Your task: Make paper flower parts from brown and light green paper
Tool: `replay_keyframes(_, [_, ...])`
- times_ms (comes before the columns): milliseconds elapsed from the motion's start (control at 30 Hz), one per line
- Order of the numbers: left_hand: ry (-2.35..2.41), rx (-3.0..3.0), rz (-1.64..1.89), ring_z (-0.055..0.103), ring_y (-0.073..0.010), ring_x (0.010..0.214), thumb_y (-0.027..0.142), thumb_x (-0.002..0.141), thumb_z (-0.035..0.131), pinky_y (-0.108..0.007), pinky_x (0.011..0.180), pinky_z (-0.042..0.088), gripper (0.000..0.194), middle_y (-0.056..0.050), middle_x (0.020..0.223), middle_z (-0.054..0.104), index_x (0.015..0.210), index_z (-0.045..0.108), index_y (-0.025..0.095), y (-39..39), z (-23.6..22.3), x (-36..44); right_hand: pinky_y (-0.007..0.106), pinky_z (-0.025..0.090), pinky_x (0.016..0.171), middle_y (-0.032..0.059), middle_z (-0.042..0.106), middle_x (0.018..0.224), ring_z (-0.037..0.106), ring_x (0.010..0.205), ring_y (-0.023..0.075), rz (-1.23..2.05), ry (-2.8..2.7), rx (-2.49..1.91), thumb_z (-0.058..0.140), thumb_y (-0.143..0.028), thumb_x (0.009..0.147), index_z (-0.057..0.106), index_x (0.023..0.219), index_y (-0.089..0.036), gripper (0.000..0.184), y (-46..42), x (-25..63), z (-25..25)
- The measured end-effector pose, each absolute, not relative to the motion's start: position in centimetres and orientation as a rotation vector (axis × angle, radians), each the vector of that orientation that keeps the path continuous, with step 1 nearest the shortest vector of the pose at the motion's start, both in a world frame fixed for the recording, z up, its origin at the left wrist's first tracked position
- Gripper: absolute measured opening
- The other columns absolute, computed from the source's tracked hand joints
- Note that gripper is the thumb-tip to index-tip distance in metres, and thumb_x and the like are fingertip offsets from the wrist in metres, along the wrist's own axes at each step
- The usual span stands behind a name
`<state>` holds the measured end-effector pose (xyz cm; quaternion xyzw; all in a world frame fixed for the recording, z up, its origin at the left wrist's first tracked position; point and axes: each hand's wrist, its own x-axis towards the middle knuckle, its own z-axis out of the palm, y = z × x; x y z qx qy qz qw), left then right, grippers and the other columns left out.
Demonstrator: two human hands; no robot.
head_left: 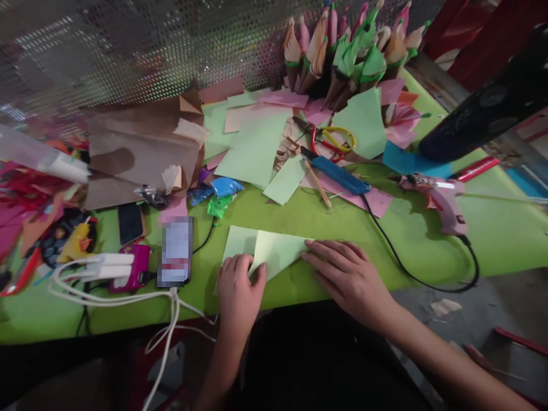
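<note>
Your left hand [240, 285] curls on the green paper [278, 246] near the table's [423, 242] edge; can't tell if it pinches. Your right hand [349, 274] lies open, touching it. Slipping could crease it crooked.

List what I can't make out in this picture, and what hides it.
Folded pale green paper: head view, parts covered by the left hand and right hand.

Lit phone: head view, screen details lost to blocky blurring.

Dark cylinder: head view, upper end cut off by the right edge.

White-tipped tube: head view, far end cut off by the left edge.
</note>
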<state>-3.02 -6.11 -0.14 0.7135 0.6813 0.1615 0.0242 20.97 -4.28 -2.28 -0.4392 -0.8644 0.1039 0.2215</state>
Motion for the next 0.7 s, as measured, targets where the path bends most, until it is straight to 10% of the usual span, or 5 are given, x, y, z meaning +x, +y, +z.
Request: replay_keyframes(700, [2.172,1.964,0.588,0.062,-0.0205,0.074,0.026,0.084,0.067,-0.032,0.067,0.048,0.013,-0.001,0.079,0.065,0.093,0.059,0.022,-6.00,-0.26,-3.12,0.043,0.045,0.100,0.0057,0.066,0.138,0.064,0.123,0.0235,0.278,-2.368,-1.142,0.049,-0.023,0.101,0.057,0.141,-0.023,0.041,-4.13,21.10,-2.30])
